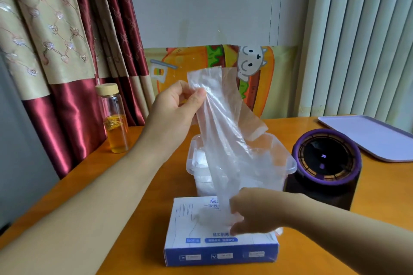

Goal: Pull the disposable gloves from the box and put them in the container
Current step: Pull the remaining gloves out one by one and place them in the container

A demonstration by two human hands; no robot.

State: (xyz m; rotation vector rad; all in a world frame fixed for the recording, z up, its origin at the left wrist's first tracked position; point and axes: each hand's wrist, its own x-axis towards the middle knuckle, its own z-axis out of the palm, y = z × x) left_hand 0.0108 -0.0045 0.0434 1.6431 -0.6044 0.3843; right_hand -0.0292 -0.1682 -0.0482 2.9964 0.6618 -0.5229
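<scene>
A white and blue glove box (201,245) lies flat on the orange table, near the front edge. Right behind it stands a clear plastic container (288,161) with pale gloves inside. My left hand (176,105) is raised above the container and pinches the top of a clear disposable glove (220,123) between thumb and fingers. The glove hangs stretched down to the box opening. My right hand (252,210) rests over the right part of the box top and pinches the glove's lower end there.
A glass bottle (115,118) with orange liquid and a wooden lid stands at the left table edge by the curtain. A dark round device with a purple rim (324,163) sits right of the container. A pale tray (368,136) lies at the far right.
</scene>
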